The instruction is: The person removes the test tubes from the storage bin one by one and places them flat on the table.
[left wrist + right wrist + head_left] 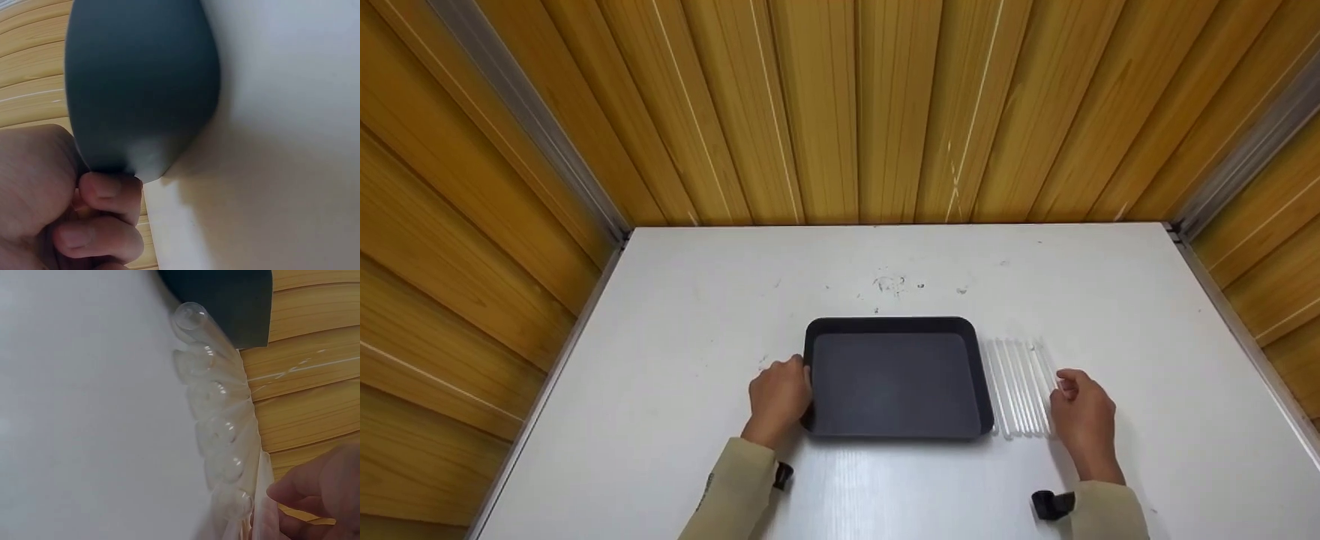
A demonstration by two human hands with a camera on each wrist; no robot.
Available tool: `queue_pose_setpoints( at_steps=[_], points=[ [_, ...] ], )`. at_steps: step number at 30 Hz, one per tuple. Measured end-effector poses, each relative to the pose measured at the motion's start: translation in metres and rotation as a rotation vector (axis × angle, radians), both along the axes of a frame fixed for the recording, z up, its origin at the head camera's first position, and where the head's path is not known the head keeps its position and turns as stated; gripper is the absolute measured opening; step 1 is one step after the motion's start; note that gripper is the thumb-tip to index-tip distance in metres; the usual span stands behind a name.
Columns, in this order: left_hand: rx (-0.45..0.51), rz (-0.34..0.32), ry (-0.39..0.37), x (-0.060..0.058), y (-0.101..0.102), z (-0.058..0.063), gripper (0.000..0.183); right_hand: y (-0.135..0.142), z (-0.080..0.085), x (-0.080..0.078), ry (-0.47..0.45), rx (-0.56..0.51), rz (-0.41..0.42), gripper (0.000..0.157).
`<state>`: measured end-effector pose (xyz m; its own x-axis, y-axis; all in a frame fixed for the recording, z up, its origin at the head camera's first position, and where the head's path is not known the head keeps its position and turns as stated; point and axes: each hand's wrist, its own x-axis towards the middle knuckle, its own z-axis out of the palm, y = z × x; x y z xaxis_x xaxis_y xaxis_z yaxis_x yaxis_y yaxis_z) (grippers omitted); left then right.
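Observation:
A dark grey rectangular tray (896, 386) lies flat with nothing in it. My left hand (780, 391) grips its left wall, thumb at the rim; in the left wrist view, curled fingers (104, 236) press against the tray's outer side (143, 84). Along the tray's right side lie several clear test tubes (1020, 390) in a row, side by side, their rounded ends (216, 430) showing in the right wrist view. My right hand (1084, 420) is at the row's right end, pinching the outermost test tube (263, 495) between thumb and fingers. Some fingertips are hidden behind that tube.
The white tabletop (697, 300) carries dark scuff marks behind the tray. Yellow wood-patterned walls (885, 112) enclose the table at the back and both sides, with metal strips along the corners.

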<state>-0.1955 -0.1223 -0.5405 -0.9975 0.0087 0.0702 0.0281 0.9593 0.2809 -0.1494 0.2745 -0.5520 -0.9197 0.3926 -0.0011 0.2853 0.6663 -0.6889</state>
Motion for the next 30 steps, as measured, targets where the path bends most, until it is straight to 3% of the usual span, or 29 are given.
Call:
queue_pose_setpoints(
  at_steps=[16,30],
  points=[
    [0.005,0.006,0.033,0.0008,0.0005,0.0000,0.021,0.0038,-0.0022,-0.0008,-0.041,-0.035,0.010,0.034],
    [-0.003,0.020,0.014,0.0016,0.0029,-0.0006,0.021,0.0009,0.0039,-0.0006,0.015,0.001,-0.009,0.029]
  ],
)
